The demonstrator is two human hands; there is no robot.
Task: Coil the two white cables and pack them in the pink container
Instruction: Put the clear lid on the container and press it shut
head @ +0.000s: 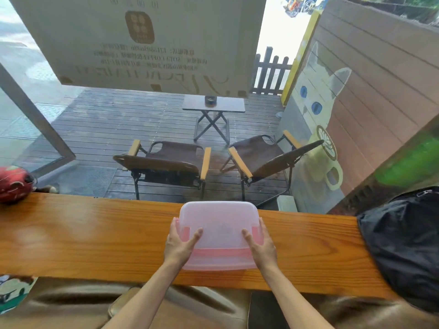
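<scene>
We hold the translucent pink plastic container (219, 233), lid on, at the middle of the long varnished wooden counter (95, 236), near its front edge. Our left hand (181, 245) clasps its left side and our right hand (259, 245) its right, thumbs pressed on the lid, fingers wrapped down the side walls. A black fabric bag (401, 248) sits at the counter's right end, a red rounded object (14, 182) at its left. Beyond the glass stand two brown folding chairs (166, 162) and a small folding table (213, 104) on dark decking. A painted white cat (316, 96) covers the right wall. The hanging banner (142, 39) shows mirrored writing we cannot read
</scene>
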